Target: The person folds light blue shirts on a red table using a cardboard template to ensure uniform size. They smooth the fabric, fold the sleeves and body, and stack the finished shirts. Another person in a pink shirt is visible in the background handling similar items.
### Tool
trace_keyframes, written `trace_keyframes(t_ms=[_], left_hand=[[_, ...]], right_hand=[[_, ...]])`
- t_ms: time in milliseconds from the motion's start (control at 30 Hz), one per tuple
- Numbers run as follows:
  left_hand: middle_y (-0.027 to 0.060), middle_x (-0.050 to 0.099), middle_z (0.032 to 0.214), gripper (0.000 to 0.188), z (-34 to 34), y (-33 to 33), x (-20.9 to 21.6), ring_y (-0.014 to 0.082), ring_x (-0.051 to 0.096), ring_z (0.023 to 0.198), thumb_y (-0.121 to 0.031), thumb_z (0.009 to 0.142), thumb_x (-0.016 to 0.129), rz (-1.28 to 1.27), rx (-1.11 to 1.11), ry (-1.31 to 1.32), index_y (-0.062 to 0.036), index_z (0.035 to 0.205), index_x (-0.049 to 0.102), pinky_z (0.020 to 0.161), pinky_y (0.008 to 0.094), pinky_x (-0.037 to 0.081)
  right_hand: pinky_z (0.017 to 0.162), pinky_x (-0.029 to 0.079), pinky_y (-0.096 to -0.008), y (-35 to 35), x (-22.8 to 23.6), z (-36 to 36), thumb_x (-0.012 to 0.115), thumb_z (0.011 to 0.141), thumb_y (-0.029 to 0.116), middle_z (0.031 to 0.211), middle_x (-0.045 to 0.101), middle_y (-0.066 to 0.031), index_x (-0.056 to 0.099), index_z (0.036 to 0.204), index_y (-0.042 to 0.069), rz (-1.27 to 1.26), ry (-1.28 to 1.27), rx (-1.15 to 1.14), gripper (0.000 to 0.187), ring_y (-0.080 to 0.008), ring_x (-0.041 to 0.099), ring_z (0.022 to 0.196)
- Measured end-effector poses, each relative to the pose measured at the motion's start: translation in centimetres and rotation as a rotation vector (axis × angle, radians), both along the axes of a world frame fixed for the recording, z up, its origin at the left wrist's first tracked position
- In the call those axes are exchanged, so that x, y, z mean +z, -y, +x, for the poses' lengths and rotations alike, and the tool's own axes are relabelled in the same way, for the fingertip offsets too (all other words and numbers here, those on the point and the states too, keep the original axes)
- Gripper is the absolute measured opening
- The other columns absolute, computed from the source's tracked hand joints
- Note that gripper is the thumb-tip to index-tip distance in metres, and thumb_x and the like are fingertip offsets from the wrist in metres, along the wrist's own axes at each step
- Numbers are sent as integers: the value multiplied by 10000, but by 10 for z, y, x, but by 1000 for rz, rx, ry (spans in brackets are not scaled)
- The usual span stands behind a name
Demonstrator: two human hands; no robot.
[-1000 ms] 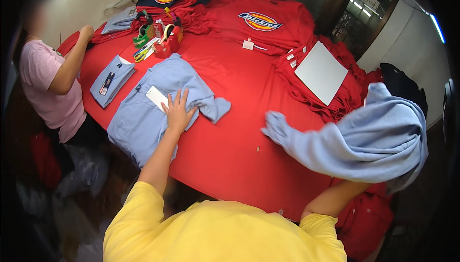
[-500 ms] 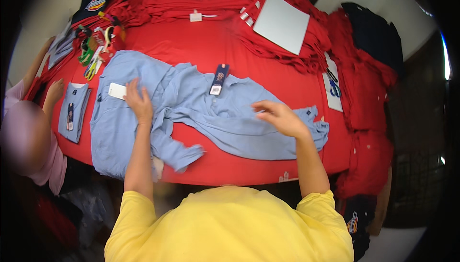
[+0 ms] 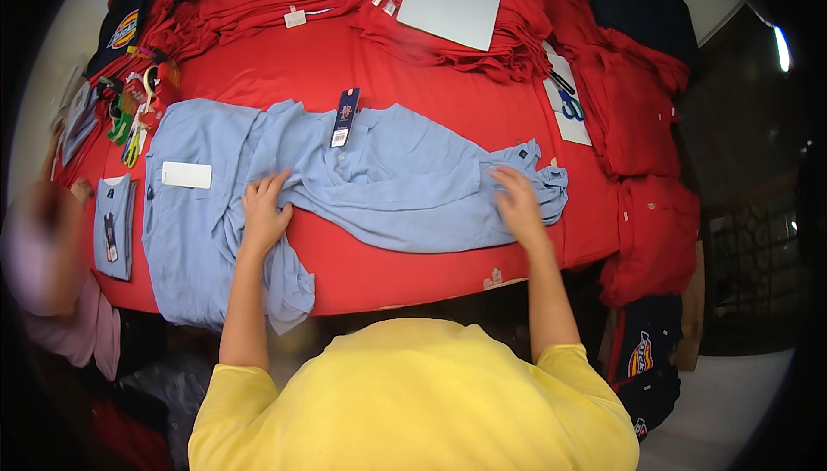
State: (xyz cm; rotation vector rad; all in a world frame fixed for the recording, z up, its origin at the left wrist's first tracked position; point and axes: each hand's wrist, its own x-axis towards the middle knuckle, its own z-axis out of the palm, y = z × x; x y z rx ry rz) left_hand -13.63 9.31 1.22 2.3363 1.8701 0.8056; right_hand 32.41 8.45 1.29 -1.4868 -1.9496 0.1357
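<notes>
Two light blue shirts lie partly overlapping on the red table cloth. The left shirt has a blank white tag near its top. Sideways to its right stretches the other shirt, with a dark blue hang tag on its buttoned front. My left hand rests where the two shirts meet, thumb apart from the fingers. Near the right shirt's bunched end, my right hand touches the fabric with loosely curved fingers.
Red garments with a white board are piled at the back. Scissors lie on white paper at the right; tape rolls and cutters sit at the left. A folded blue garment lies near another person.
My left hand has moved off the white tag toward the overlap of the shirts. My right hand has come down onto the right shirt's end. The whole view has shifted slightly.
</notes>
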Motion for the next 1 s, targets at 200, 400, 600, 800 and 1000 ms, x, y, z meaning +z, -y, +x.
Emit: trace_keyframes(t_ms=[200, 400, 600, 800, 1000], left_hand=[[75, 583, 982, 466, 7, 22, -27, 285, 502, 948, -33, 668, 630, 1, 141, -53, -123, 1125, 629, 832, 419, 372], [82, 571, 1024, 371, 49, 104, 6, 308, 493, 1010, -12, 612, 637, -83, 110, -95, -111, 968, 670, 895, 447, 344], [100, 592, 1185, 198, 152, 108, 4, 294, 487, 1218, -10, 669, 664, -148, -310, 291, -71, 854, 628, 1145, 537, 123], [86, 610, 895, 172, 158, 164, 105, 191, 625, 867, -47, 717, 634, -167, -290, 1268, -25, 877, 577, 911, 343, 458], [68, 597, 889, 184, 127, 220, 194, 178, 598, 853, -114, 735, 625, 379, -290, 774, -12, 882, 583, 863, 324, 449]], right_hand=[[786, 460, -372, 6, 6, -29, 556, 807, -3, 946, 623, -137, 660, 1015, 18, -191, -33, 173, 234, -270, 594, 913], [796, 431, -267, 101, 148, 91, 467, 894, -41, 902, 542, -53, 592, 945, -6, -58, -427, -174, 139, -151, 540, 869], [887, 448, -313, 197, 228, 169, 471, 938, 35, 990, 573, -123, 584, 1026, -34, 894, -111, -504, 160, -203, 549, 949], [678, 524, -340, 240, 243, 209, 541, 902, 212, 961, 538, -201, 481, 1127, -75, 964, -373, -102, 370, -226, 569, 732], [576, 427, -266, 171, 221, 187, 531, 881, 130, 693, 512, -91, 554, 1033, -36, 528, -348, 291, 226, -152, 504, 619]])
